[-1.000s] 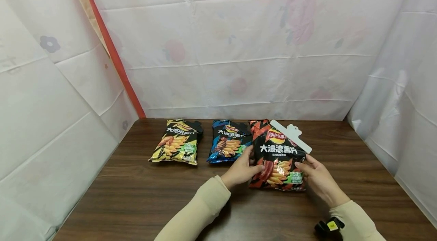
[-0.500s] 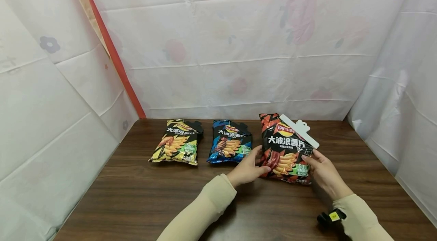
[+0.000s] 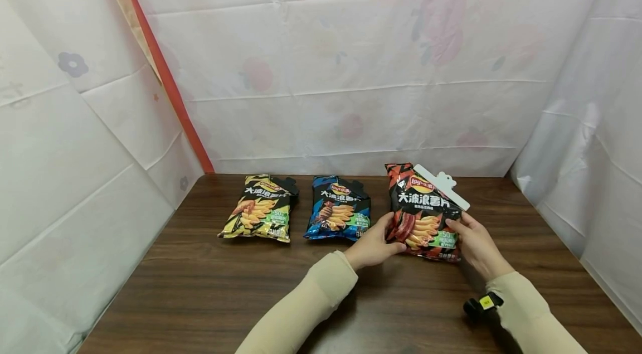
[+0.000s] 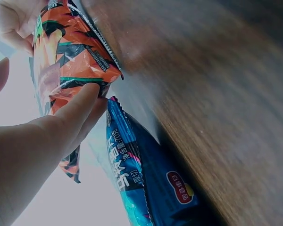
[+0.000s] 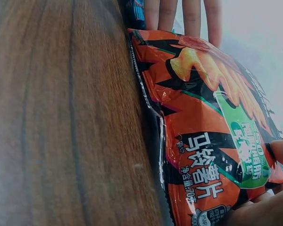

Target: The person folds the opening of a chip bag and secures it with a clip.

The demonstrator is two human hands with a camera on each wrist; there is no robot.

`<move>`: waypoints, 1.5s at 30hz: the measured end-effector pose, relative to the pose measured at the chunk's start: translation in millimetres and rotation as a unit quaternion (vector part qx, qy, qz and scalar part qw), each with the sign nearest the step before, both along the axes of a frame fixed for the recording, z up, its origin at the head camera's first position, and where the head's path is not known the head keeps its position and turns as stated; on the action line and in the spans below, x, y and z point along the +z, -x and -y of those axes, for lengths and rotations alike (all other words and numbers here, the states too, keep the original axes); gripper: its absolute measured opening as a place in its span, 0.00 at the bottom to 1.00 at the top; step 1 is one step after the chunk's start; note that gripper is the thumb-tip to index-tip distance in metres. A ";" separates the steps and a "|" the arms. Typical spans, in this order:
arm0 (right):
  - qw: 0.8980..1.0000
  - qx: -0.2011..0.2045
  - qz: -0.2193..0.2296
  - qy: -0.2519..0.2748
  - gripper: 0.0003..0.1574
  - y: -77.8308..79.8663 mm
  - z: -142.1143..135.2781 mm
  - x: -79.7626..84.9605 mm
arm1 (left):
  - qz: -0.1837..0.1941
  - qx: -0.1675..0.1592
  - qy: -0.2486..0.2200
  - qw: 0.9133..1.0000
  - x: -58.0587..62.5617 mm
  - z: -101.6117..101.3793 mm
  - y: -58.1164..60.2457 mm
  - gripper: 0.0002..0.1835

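Note:
A red and black bag of potato chips [image 3: 426, 206] is between my two hands at the right of the table, with a white clip [image 3: 443, 185] across its upper right corner. My left hand [image 3: 373, 245] holds its lower left side, thumb in front. In the left wrist view the fingers [image 4: 80, 110] lie along the bag's edge, close to a blue bag. My right hand [image 3: 478, 248] pinches the right side, thumb on the front by the green label. The right wrist view shows the bag's bottom seam near the wood, and that hand's thumb [image 5: 282, 151] on the label.
The blue chip bag [image 3: 333, 214] lies just left of the red one, with a black clip [image 3: 357, 188] at its corner. Farther left is a yellow chip bag [image 3: 258, 214], also clipped in black. Pale cloth [image 3: 351, 64] walls off the back and sides of the wooden table [image 3: 200, 298].
Both hands have moved the red bag to the right and toward the back, opening a gap beside the blue bag. The yellow and blue bags have stayed put.

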State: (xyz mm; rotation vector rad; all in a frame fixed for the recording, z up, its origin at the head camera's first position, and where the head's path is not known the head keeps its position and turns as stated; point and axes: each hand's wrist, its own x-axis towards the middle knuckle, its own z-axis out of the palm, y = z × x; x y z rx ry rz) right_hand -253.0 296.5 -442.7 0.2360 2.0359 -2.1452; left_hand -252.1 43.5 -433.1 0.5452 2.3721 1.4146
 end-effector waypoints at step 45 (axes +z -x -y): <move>0.988 -0.029 0.056 -0.140 0.46 43.8 -10.2 -2.5 | -0.026 -0.012 0.070 0.997 -4.9 -17.7 20.2 0.39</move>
